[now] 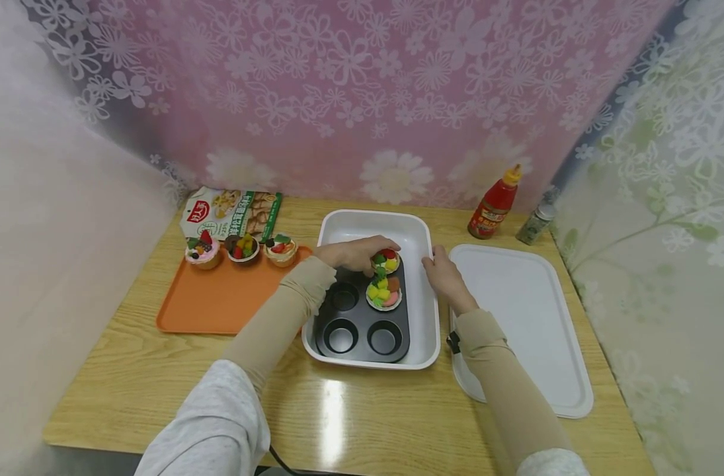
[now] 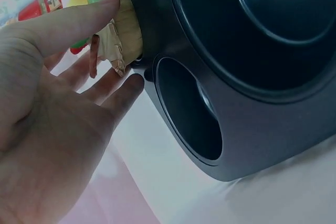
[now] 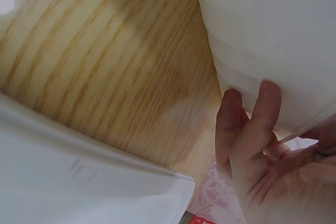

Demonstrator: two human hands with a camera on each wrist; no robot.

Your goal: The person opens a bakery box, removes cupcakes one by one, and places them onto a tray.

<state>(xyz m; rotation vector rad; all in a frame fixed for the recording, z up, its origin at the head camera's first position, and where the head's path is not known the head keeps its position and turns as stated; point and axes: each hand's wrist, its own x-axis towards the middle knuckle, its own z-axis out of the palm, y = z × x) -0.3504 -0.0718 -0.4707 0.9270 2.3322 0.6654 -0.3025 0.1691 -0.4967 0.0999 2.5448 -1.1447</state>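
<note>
My left hand (image 1: 354, 255) holds a toy cupcake (image 1: 388, 260) with red, yellow and green toppings at the far right cup of a dark muffin tin (image 1: 363, 340). The left wrist view shows the thumb and fingers around the cupcake's tan wrapper (image 2: 130, 31), which sits at the cup. A second cupcake (image 1: 384, 295), topped yellow, brown and pink, stands in the cup just nearer. Other cups show bare insides. The tin lies in a deep white tray (image 1: 426, 311). My right hand (image 1: 447, 277) grips that tray's right rim, fingertips against its outer wall (image 3: 273, 40).
Left of the tray lies an orange tray (image 1: 213, 301) with several cupcakes (image 1: 242, 248) along its far edge. A food packet (image 1: 231, 211) is behind them. A flat white tray (image 1: 531, 317) lies on the right. Behind it stand a red sauce bottle (image 1: 492, 206) and a spice jar (image 1: 535, 225).
</note>
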